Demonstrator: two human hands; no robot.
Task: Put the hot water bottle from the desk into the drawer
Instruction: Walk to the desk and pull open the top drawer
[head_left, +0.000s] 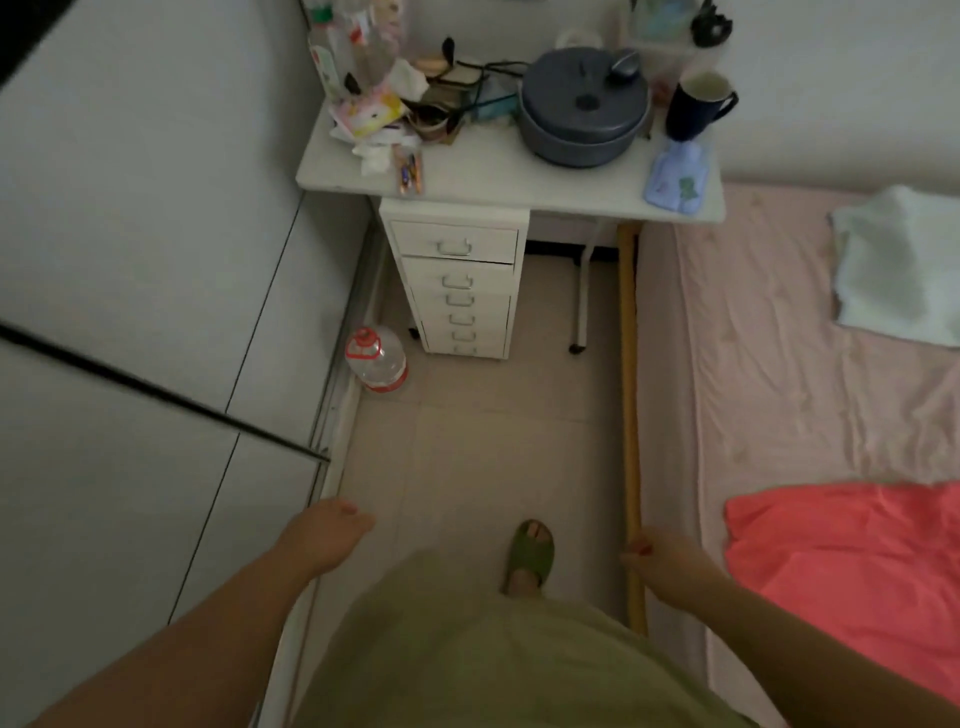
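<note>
A small light-blue hot water bottle (675, 179) lies flat on the right front corner of the white desk (493, 176). Under the desk stands a white drawer unit (460, 280) with several drawers; the top drawer (454, 241) sticks out slightly, the others look closed. My left hand (324, 535) hangs low at the left, far from the desk, fingers loosely curled and holding nothing. My right hand (667, 564) hangs low by the bed's edge, also holding nothing.
A grey lidded pot (584, 106), a dark mug (696, 104) and clutter (384, 104) crowd the desk. A large water jug (376, 358) stands on the tiled floor left of the drawers. A bed (779, 364) with pink sheet lies to the right, a wardrobe (156, 260) to the left.
</note>
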